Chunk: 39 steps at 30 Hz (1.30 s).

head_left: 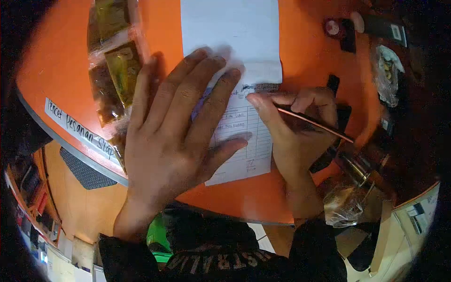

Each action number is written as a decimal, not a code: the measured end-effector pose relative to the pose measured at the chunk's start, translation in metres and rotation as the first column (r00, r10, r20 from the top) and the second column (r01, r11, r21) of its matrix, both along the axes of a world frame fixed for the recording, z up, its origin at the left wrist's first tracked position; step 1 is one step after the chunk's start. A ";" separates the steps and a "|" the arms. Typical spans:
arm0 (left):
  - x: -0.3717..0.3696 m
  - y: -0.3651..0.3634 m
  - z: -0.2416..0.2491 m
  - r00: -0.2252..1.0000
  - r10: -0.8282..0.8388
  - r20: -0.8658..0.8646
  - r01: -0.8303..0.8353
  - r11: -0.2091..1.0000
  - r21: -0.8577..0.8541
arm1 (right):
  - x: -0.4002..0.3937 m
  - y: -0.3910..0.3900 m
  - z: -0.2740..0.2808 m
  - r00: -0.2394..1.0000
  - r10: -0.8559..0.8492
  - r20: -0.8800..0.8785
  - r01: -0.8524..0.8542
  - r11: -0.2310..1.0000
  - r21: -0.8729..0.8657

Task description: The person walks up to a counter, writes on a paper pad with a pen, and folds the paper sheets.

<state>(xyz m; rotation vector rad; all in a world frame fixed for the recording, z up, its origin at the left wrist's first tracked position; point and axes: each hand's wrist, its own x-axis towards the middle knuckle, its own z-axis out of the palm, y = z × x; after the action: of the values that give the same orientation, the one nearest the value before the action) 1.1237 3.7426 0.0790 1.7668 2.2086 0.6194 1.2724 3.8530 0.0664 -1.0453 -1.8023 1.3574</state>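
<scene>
A white sheet with ruled lines and handwriting [258, 141] lies on the orange table [305, 47], its upper part a blank white page [230, 28]. My left hand [178, 117] is spread palm down over the left part of the sheet, fingers apart, with a bluish patch showing between them. In my right hand [296, 117] is a copper-coloured pen [324, 126], its tip hidden behind the fingers near the sheet's written upper lines. The pen's back end points down to the right.
Clear plastic packets with dark and yellow-green contents [124, 70] lie at the left. A lettered label [80, 131] runs along the table's edge. Dark items [347, 35], a crumpled plastic bag [390, 75] and a glass-like object [354, 169] are at the right.
</scene>
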 end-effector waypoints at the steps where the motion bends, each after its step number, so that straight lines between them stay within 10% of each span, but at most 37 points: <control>1: 0.000 0.000 -0.001 1.000 -0.004 -0.008 0.004 1.000 0.006 | 0.001 0.000 -0.001 1.000 -0.001 0.002 0.001 1.000 -0.002; 39: -0.001 -0.001 -0.001 1.000 -0.013 0.004 0.013 1.000 -0.005 | 0.005 0.005 0.002 0.984 0.106 0.140 -0.138 0.960 0.243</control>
<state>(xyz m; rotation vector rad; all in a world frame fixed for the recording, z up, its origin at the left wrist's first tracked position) 1.1226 3.7413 0.0785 1.7744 2.1921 0.6143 1.2777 3.8579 0.0687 -0.9116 -2.1001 1.1145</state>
